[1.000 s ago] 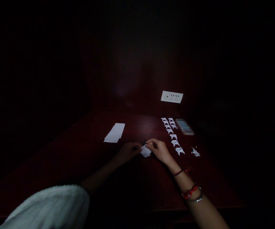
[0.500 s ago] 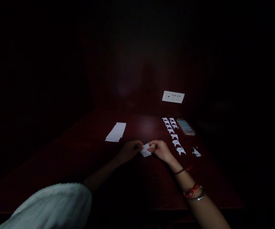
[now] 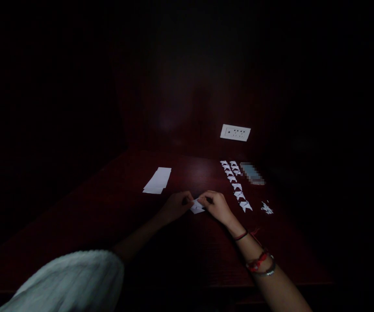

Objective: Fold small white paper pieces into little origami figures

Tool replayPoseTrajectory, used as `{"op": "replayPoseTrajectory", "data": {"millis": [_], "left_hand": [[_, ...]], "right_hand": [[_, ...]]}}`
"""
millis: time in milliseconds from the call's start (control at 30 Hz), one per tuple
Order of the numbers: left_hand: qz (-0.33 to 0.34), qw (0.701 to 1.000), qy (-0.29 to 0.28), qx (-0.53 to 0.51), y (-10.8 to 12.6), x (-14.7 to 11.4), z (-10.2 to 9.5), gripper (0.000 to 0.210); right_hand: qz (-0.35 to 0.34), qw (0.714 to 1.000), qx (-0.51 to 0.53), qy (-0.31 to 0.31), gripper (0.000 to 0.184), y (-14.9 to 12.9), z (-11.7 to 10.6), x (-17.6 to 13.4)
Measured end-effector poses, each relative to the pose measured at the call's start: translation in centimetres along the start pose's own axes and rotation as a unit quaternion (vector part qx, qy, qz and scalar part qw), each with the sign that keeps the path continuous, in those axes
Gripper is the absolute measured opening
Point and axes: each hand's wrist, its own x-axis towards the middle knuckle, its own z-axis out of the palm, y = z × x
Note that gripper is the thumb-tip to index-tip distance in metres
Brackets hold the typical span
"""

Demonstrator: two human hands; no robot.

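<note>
A small folded piece of white paper (image 3: 197, 207) lies between my hands at the middle of the dark red table. My left hand (image 3: 178, 206) pinches its left edge between thumb and fingers. At its upper right, my right hand (image 3: 216, 204) grips the paper with thumb and forefinger. The fingertips cover part of its top edge. To the right run two rows of several folded white paper pieces (image 3: 238, 187) with notched ends. A stack of flat white paper strips (image 3: 157, 180) rests to the left.
A small heap of white paper scraps (image 3: 266, 208) lies at the right of the table (image 3: 109, 208). Behind the rows is a blurred-out flat bluish object (image 3: 252, 173). A white socket plate (image 3: 235, 132) is on the back wall. Surroundings are very dark.
My right hand's thumb and fingertips have shifted slightly left and up along the paper's top edge. The paper looks a little flatter now. My left hand has barely moved.
</note>
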Motion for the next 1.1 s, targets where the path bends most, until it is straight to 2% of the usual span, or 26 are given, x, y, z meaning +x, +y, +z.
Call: {"op": "replayPoseTrajectory", "data": {"millis": [133, 300, 433, 667, 800, 967, 1100], "left_hand": [[-0.001, 1.0, -0.008, -0.009, -0.4, 0.1, 0.2, 0.01], [0.0, 0.998, -0.022, -0.057, -0.7, 0.3, -0.1, 0.016], [0.009, 0.997, -0.011, -0.081, -0.6, 0.5, -0.4, 0.018], [0.033, 0.999, 0.014, 0.001, -0.2, 0.2, -0.4, 0.012], [0.035, 0.999, 0.013, -0.007, -0.1, 0.3, -0.5, 0.011], [0.005, 0.997, -0.019, -0.07, -0.8, 0.5, -1.3, 0.011], [-0.059, 0.993, 0.011, -0.101, -1.7, 0.6, -2.4, 0.012]], "right_hand": [[-0.025, 0.999, -0.038, 0.009, 0.012, -0.2, 0.2, 0.1], [-0.018, 0.995, -0.093, 0.029, 0.013, -0.6, 0.6, 0.1], [-0.018, 0.996, -0.08, 0.037, 0.014, -0.9, 0.5, 0.1], [-0.033, 0.999, -0.042, -0.005, 0.012, -0.6, 0.3, 0.2], [-0.028, 0.998, -0.061, -0.004, 0.013, -0.8, 0.3, 0.3], [-0.029, 0.999, -0.035, -0.001, 0.014, -0.8, 0.4, 0.4], [0.026, 0.999, 0.004, 0.034, 0.016, 0.7, 0.2, 0.3]]}}
